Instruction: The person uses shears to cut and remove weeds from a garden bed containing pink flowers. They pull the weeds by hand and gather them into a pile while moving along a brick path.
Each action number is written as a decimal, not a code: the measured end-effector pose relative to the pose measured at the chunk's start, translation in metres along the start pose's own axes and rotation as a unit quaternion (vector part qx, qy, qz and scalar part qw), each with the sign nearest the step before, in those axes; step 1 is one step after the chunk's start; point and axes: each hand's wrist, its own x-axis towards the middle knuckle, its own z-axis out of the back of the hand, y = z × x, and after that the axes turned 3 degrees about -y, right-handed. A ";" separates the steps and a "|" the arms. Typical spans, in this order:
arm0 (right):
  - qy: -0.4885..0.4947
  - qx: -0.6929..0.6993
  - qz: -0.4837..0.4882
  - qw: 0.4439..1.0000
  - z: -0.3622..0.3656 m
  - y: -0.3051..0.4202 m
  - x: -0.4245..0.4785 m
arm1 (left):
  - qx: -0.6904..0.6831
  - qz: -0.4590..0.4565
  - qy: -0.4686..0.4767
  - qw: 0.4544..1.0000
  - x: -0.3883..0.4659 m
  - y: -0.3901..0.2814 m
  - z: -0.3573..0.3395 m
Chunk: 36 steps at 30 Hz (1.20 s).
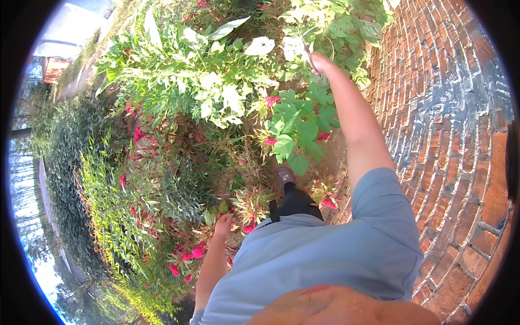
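My right arm reaches far forward, and my right hand (321, 63) is closed around a thin dark tool (309, 59), its far end lost among bright leaves. Glare hides what kind of tool it is. Broad-leaved green plants (341, 28) surround that hand, and a lobed-leaf vine (302, 126) grows just below it in the picture. My left hand (224, 225) hangs low at my side with its fingers curled in and nothing visible in them. Beside it stands a narrow-leaved plant with crimson flower heads (252, 205).
A brick wall (443, 134) with a smeared grey patch rises close on my right. My shoe (284, 175) stands on bare soil among the plants. Dense flowering growth (162, 170) and a dark hedge (71, 162) fill the left, with a path (75, 83) beyond.
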 end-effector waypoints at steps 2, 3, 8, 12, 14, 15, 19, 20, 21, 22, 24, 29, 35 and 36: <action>-0.110 -0.110 0.122 0.980 -0.008 -0.008 0.005 | 0.002 0.011 -0.017 1.000 -0.010 -0.013 -0.012; -0.121 -0.139 0.132 0.974 -0.019 -0.011 -0.001 | 0.002 0.020 -0.027 0.999 -0.017 -0.016 -0.015; -0.018 -0.151 0.074 0.986 -0.036 -0.017 -0.067 | -0.051 0.055 -0.015 0.997 -0.018 0.011 -0.012; -0.022 -0.110 -0.014 0.994 -0.002 -0.055 -0.071 | -0.023 0.049 -0.019 0.998 -0.012 0.009 -0.010; 0.006 -0.089 -0.047 0.995 0.008 -0.054 -0.062 | -0.033 0.048 -0.024 0.998 -0.012 0.011 -0.010; 0.021 -0.078 -0.063 0.995 0.017 -0.047 -0.060 | -0.033 0.051 -0.024 0.998 -0.015 0.010 -0.011; 0.007 -0.121 -0.072 0.990 0.025 -0.023 -0.028 | -0.029 0.037 -0.017 0.999 -0.016 -0.002 -0.013; -0.022 -0.154 -0.059 0.986 0.028 -0.023 -0.014 | -0.029 0.028 -0.014 0.999 -0.014 -0.006 -0.014; -0.049 -0.188 -0.045 0.980 0.031 -0.029 0.002 | -0.021 0.022 -0.010 0.999 -0.012 -0.010 -0.015; -0.070 -0.222 -0.029 0.972 0.024 -0.027 0.005 | -0.017 0.022 -0.011 1.000 -0.012 -0.009 -0.015; -0.054 -0.225 0.011 0.973 0.011 -0.016 -0.009 | -0.025 0.031 -0.019 0.999 -0.015 -0.009 -0.016; -0.020 -0.211 0.062 0.975 -0.031 -0.049 -0.067 | -0.022 0.036 -0.003 0.999 -0.005 0.013 -0.024; 0.049 -0.143 -0.032 0.988 -0.065 -0.116 -0.124 | -0.003 0.040 -0.010 0.999 0.001 0.041 -0.031; 0.050 -0.130 -0.054 0.989 -0.057 -0.115 -0.125 | 0.004 0.046 -0.007 0.999 0.000 0.039 -0.028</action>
